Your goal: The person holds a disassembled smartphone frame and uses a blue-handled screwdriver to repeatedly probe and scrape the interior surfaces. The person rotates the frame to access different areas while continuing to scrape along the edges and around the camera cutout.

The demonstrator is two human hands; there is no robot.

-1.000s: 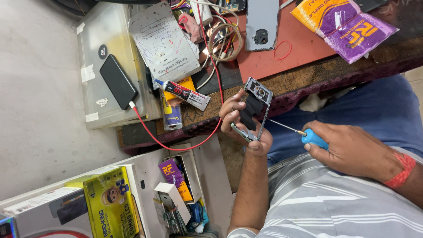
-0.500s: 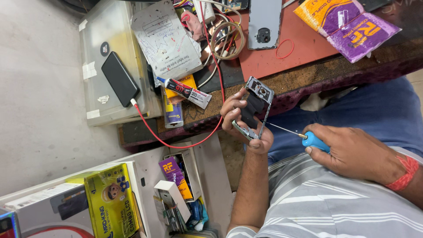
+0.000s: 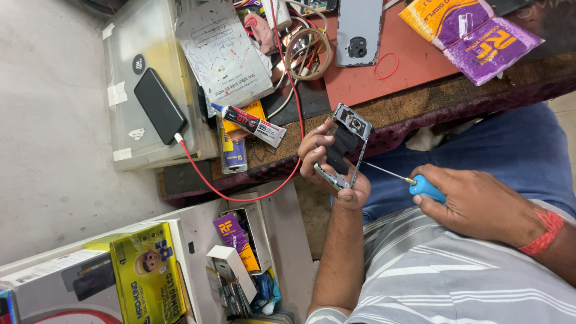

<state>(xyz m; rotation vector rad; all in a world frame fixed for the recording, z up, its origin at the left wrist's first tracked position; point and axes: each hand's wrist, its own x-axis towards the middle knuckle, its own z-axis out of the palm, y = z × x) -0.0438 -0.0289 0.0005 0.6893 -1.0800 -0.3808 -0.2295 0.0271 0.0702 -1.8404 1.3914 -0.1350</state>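
Head camera looks steeply down (close) at workbench [image 3: 420,105].

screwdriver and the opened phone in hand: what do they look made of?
Screwdriver: thin shaft looks like bare metal, shiny grey; handle looks like smooth blue plastic, held in the right hand. Opened phone in the left hand: grey frame, probably metal or plastic; dark matte parts inside.

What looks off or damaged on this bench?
The opened grey phone frame in the left hand has no back; a detached grey back cover lies on the red mat. The right hand points a blue-handled screwdriver at it.
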